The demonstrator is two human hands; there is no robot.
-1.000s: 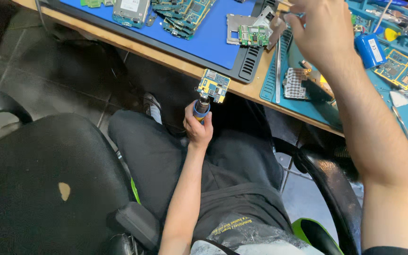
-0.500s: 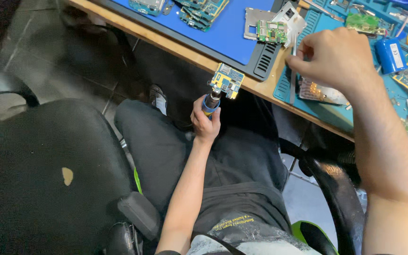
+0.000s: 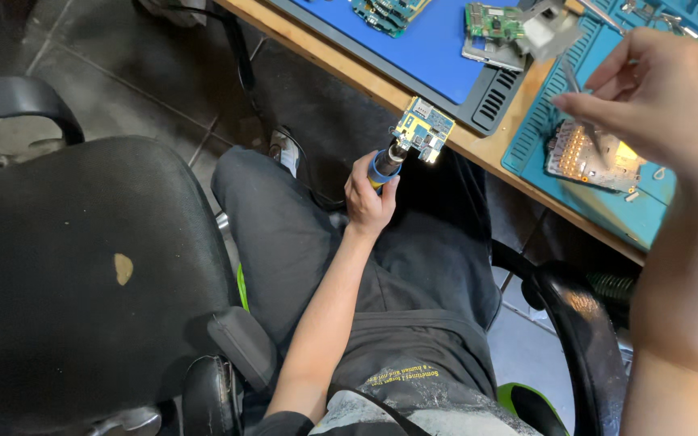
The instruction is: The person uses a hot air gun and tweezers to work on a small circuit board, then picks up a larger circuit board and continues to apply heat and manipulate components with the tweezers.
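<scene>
Left hand (image 3: 369, 198) fisted round iron handle (image 3: 384, 164), tip up under small board (image 3: 422, 130); right hand (image 3: 658, 93) pinching tweezers (image 3: 582, 113), probably over keypad board (image 3: 591, 157), up-right of left.

Blue band with a yellow grip on the tool handle (image 3: 383, 168) at centre. Green-and-yellow circuit board (image 3: 422, 131) just at one o'clock of it, flecked with gold. Bright blue work mat (image 3: 438, 48) with dark grey rim at twelve o'clock. Teal ribbed mat (image 3: 636, 206) at two o'clock. Light wood desk (image 3: 341, 69) edge. Black office chair (image 3: 66, 266) at nine o'clock, one tan spot. Dark grey trousers (image 3: 276, 226).
</scene>
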